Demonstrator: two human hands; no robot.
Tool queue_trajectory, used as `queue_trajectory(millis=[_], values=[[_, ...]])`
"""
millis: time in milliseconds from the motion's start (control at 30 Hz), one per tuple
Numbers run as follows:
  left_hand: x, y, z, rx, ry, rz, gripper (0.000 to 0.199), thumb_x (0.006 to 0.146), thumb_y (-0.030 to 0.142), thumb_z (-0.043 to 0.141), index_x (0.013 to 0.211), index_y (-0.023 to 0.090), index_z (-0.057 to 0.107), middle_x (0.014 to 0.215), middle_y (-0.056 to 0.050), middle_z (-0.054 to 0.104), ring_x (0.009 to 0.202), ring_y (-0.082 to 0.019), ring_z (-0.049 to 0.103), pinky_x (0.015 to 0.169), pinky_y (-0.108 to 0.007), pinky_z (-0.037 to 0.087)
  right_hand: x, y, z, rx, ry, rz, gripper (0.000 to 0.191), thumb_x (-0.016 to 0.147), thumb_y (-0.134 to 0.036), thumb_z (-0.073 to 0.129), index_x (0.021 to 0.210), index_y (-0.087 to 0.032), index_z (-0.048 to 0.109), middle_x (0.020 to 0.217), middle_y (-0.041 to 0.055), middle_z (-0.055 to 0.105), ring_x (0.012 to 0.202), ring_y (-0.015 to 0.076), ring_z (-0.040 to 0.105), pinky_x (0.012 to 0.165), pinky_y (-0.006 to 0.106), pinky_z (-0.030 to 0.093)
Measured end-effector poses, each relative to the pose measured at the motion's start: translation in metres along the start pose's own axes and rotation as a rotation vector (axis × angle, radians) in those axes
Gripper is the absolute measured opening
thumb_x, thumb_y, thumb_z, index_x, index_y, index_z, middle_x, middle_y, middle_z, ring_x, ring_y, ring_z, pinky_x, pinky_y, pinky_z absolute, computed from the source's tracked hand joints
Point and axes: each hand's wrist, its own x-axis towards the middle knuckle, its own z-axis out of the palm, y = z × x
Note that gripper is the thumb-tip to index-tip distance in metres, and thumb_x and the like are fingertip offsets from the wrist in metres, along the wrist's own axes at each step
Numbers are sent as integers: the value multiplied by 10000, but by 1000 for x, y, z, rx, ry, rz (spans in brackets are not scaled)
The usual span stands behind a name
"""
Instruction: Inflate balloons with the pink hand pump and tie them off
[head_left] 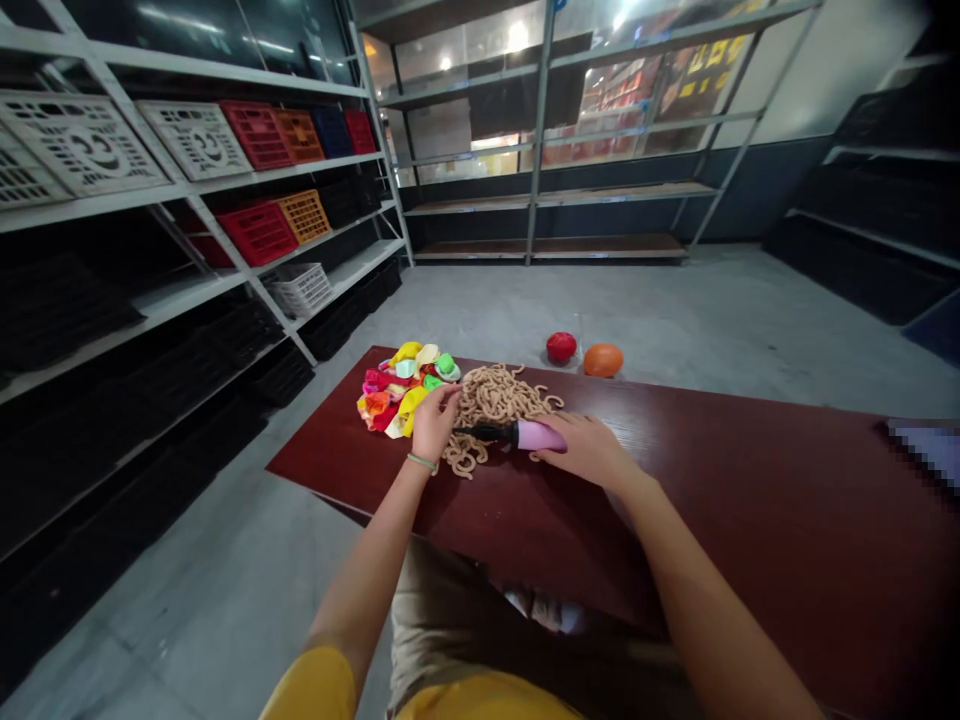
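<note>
My right hand [589,448] is wrapped round the lilac barrel of a hand balloon pump [534,435], which lies level above the table with its black nozzle end pointing left. My left hand [435,422], a green band at its wrist, is closed at the nozzle's tip; what its fingers pinch is too small to make out. Behind the pump sits a heap of beige, curled, rope-like pieces [499,392], a few loose ones spilling toward me. Left of it lies a pile of limp, colourful balloons [386,395] in yellow, red, pink, green and white.
The dark red table [720,470] runs far to the right. Past its back edge show a red balloon [561,347] and an orange balloon [602,360]. A blurred pale object [930,445] lies at the right end. Shelving with plastic crates [259,232] lines the left.
</note>
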Motion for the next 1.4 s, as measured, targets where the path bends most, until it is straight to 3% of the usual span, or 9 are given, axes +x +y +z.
queue_trajectory(millis=[200,367,500,633,867,967,1100,1233,1400], values=[[-22,-42,-45,337,187,-18,206,908,273,548,1043,158,651,982,-99,687,912,-208,636,834,-334,502,4,-21,8,-56,147,-24,520,886,-487,540,1325,-209,530,1285,99,616,1127,275,583,899,411,439],[-34,-56,-52,515,174,-118,140,873,292,600,940,174,636,931,-95,665,891,-225,625,829,-343,488,5,-37,23,-114,216,-57,492,914,-464,517,1333,-206,520,1294,96,608,1135,257,571,901,378,423],[-33,-57,-48,640,71,-194,213,844,353,636,922,155,624,924,-112,641,915,-253,599,835,-363,468,5,-37,30,-169,224,-78,480,921,-444,508,1335,-201,522,1274,107,621,1111,268,576,880,381,411],[-33,-52,-48,736,-2,-250,166,877,305,577,916,152,627,944,-131,637,921,-258,590,837,-365,437,6,-35,34,-187,218,-100,471,931,-446,499,1326,-191,525,1273,108,623,1112,269,573,883,385,404],[-28,-31,-49,607,88,-317,286,954,379,437,910,179,636,787,-96,669,731,-210,612,631,-272,369,8,-33,33,-137,265,-82,512,932,-474,500,1340,-165,502,1268,126,618,1124,273,577,904,400,430],[-19,-12,-47,421,94,-301,281,943,399,456,884,197,643,719,-63,670,670,-186,608,603,-248,359,13,-29,23,-62,251,-34,502,919,-502,503,1310,-188,523,1231,123,631,1078,278,602,872,402,465],[5,16,-33,-196,70,-415,294,913,436,500,855,185,643,662,-27,667,549,-140,575,543,-227,391,18,-20,-1,74,233,22,504,915,-508,489,1324,-213,499,1220,113,629,1065,271,616,873,395,489],[31,38,4,-825,11,-545,276,859,396,606,989,160,666,734,-25,676,545,-94,568,510,-188,422,5,-1,-21,150,231,101,506,930,-475,459,1375,-237,433,1295,87,597,1121,258,602,896,379,493],[43,50,61,-1190,-13,-593,303,795,310,713,1051,161,647,875,-44,708,683,-92,651,618,-184,513,-28,29,-20,38,281,222,512,933,-448,445,1402,-246,408,1291,85,606,1108,267,615,834,387,522]])
